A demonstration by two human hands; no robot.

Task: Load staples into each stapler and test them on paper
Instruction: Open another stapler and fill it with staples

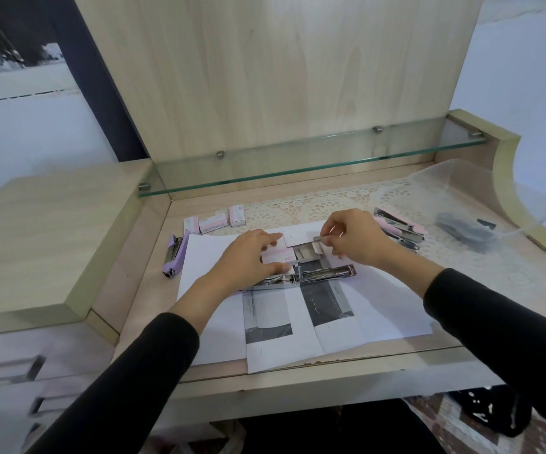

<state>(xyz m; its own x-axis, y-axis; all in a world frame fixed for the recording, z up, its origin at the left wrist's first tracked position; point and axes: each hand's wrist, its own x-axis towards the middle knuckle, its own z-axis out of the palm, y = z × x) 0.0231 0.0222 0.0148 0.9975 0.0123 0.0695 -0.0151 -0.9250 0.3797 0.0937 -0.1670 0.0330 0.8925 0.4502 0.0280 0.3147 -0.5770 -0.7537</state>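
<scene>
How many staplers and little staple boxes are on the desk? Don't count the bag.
Purple stapler: 1
Opened stapler: 1
Pink staplers: 2, apparently
Closed staple boxes: 3
Open staple box: 1
Total: 8

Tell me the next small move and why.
Probably lower the staple strip pinched in the right hand into the opened stapler lying just nearer on the paper: its channel looks exposed, and the left hand only holds the opened staple box.
</scene>
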